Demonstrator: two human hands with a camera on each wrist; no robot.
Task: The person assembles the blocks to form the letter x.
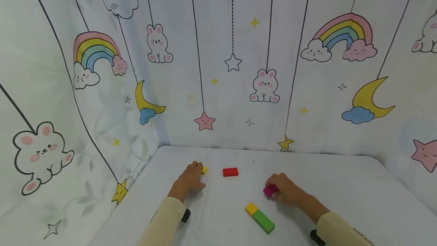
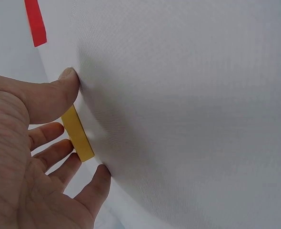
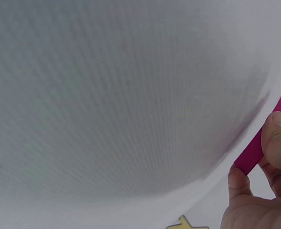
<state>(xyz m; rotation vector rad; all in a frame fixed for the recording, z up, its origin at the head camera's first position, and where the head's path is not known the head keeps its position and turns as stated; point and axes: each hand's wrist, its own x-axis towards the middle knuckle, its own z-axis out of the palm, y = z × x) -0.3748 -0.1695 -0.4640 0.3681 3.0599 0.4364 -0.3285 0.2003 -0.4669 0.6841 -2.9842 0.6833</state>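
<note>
My left hand (image 1: 190,178) reaches over a yellow block (image 1: 204,170) on the table's left side, covering part of it in the head view. In the left wrist view, the yellow block (image 2: 78,136) lies between spread thumb and fingers, several fingertips right at its edge. Further right, my right hand (image 1: 285,189) grips a magenta block (image 1: 270,190). Thumb and fingers pinch the long magenta block (image 3: 251,155) in the right wrist view, close over the white cloth.
A red block (image 1: 230,172) lies between the hands, toward the back. Nearer the front, a green block (image 1: 263,221) lies end to end with an orange-yellow block (image 1: 251,209). Behind the white table (image 1: 222,204) hangs a printed cloth (image 1: 232,98) with rabbits and rainbows.
</note>
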